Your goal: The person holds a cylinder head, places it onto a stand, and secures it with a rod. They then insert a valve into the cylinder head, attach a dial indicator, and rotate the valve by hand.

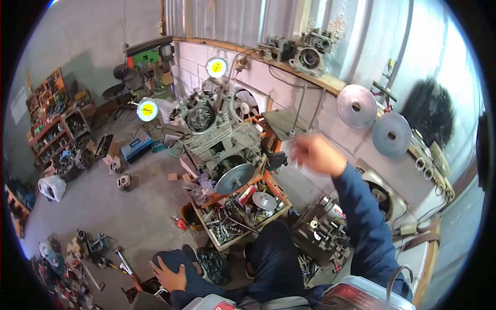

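My right hand [314, 153] is raised in the air in a blue sleeve, blurred, beside a grey motorcycle engine [217, 135] that stands on an orange stand. Whether it holds anything I cannot tell. My left hand [168, 274] lies flat on my left knee with the fingers spread, holding nothing. Under the engine a wooden tray [223, 245] holds several metal parts and discs.
Loose tools and parts lie on the concrete floor at the lower left [82, 258]. Shelves of parts [51, 124] stand far left. A drill press [150, 64] is at the back. Two grey discs [373, 120] lean on the block wall, with engine cases [305, 54] on the ledge above.
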The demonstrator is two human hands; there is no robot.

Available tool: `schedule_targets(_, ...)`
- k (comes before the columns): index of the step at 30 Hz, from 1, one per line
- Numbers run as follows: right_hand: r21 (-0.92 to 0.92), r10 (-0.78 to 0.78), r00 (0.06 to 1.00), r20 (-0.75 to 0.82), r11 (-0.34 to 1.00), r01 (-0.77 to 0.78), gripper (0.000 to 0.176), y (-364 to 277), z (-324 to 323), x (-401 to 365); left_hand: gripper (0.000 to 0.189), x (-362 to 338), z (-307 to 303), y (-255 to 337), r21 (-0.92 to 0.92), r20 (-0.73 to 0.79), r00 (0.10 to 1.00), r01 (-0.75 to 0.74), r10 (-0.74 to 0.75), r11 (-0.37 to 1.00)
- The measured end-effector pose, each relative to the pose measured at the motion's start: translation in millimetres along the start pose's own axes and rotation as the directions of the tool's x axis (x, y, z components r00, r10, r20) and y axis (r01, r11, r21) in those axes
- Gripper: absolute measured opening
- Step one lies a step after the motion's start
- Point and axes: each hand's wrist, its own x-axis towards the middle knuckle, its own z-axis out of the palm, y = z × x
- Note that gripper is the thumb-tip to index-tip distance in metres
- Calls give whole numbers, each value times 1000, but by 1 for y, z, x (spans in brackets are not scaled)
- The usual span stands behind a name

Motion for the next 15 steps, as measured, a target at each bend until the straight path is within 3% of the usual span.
schedule_targets(1,-83,-52,982,-183,996,37,13,-35,-20,38,97,7,4,1,15,-19,999,41,-41,999)
schedule_targets(2,-220,-112,945,-306,975,44,10,-30,-33,83,96,8,5,7,18,-18,998,64,-64,998)
schedule_targets(3,-426,-358,799,-483,893,142,14,-19,-44,137,96,11,4,13,26,-19,996,82,-82,996)
schedule_targets(6,-506,-250,735,-630,850,-144,20,43,-59,273,96,16,17,12,34,-71,997,39,-36,999)
schedule_targets(8,-717,-27,953,-301,666,-207,29,66,-61,313,96,18,19,11,23,-82,997,0,2,1000)
schedule_targets(10,-682,82,964,-254,692,-238,31,94,-43,331,97,19,16,12,10,-77,997,-17,17,1000)
schedule_targets(15,-702,88,841,-534,508,-499,46,146,-33,373,102,35,19,8,-2,-55,998,29,-29,1000)
